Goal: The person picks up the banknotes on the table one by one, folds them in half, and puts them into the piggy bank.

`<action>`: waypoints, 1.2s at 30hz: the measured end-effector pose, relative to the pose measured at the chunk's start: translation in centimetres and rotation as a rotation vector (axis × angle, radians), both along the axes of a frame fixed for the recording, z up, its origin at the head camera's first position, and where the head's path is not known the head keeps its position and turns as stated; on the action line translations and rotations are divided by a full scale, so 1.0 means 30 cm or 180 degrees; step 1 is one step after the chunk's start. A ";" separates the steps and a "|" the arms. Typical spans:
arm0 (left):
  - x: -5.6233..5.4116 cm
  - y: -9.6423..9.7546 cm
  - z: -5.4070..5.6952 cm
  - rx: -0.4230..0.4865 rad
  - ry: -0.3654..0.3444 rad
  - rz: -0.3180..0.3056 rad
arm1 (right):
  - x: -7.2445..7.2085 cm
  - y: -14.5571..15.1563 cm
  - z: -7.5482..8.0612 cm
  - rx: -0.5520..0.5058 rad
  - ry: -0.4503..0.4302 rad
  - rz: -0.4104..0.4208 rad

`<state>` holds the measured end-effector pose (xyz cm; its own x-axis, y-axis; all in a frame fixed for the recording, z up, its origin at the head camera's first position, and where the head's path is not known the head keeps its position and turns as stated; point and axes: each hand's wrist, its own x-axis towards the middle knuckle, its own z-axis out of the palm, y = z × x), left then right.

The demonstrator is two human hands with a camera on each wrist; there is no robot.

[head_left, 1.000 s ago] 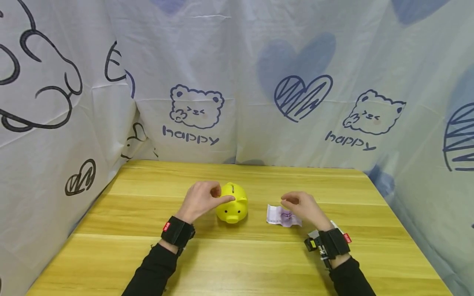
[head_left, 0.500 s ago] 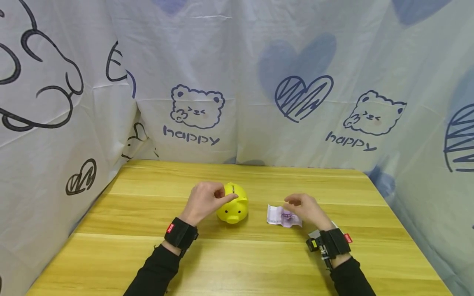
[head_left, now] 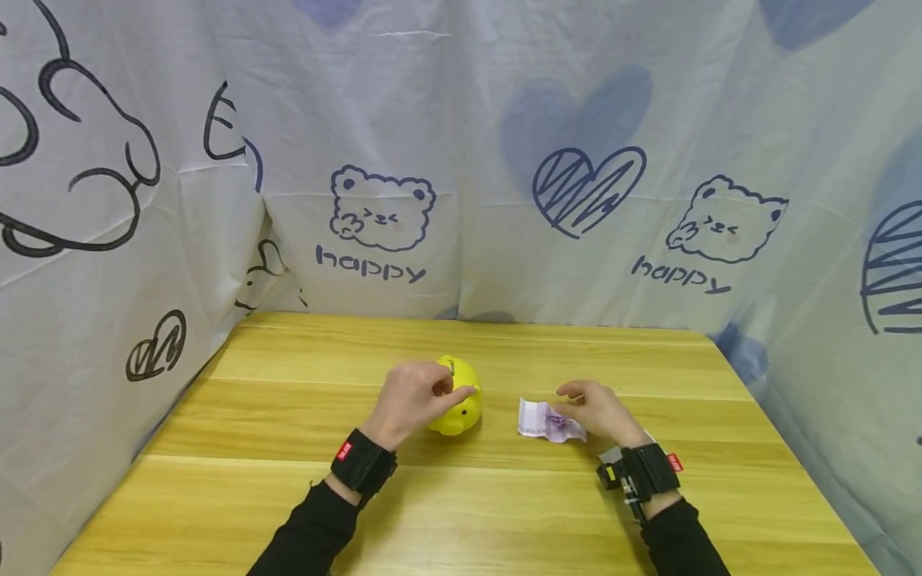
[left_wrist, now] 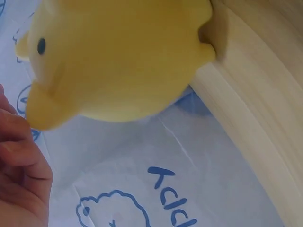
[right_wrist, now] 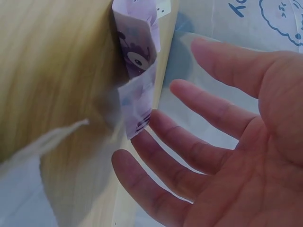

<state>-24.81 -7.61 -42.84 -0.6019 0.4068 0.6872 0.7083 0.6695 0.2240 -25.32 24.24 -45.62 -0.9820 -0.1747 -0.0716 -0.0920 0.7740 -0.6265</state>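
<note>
A yellow piggy bank [head_left: 459,418] stands on the table, its face toward me and a coin slot on top. My left hand [head_left: 414,400] hovers at its left and front, covering part of it. That hand's fingers hang loosely curled, the thumb stretched out, with nothing held; the left wrist view puts the fingers right by the pig's ear [left_wrist: 49,109]. To the right lies a creased purple banknote [head_left: 535,419], printed with a cartoon-like eye. Over its right part is my right hand [head_left: 596,410], fingers spread and relaxed, fingertips close to the note's edge [right_wrist: 136,106].
The wooden table [head_left: 461,512] is bounded by a white printed cloth [head_left: 483,264] behind and at both sides. Black straps [head_left: 363,464] with cameras sit on both wrists. A blurred white strip [right_wrist: 23,184] shows at the lower left of the right wrist view.
My left hand has drifted right and slightly toward me, covering more of the piggy bank. The right hand has shifted slightly right and toward me. Piggy bank and banknote stay put.
</note>
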 end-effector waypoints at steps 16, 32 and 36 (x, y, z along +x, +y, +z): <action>0.024 0.082 -0.013 -0.0149 0.0165 -0.0195 | 0.011 0.001 -0.017 0.0090 -0.0112 0.0018; 0.044 0.194 0.006 -0.0071 -0.0314 -0.0429 | 0.000 -0.008 -0.021 0.0207 -0.0106 0.0030; 0.044 0.227 -0.002 -0.0105 -0.0431 -0.0483 | 0.004 -0.006 -0.016 0.0237 -0.0084 0.0051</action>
<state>-23.47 -0.81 -42.89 -0.6179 0.5210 0.5889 0.7665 0.5658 0.3037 -25.21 24.06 -46.11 -0.9768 -0.1836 -0.1107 -0.0890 0.8171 -0.5696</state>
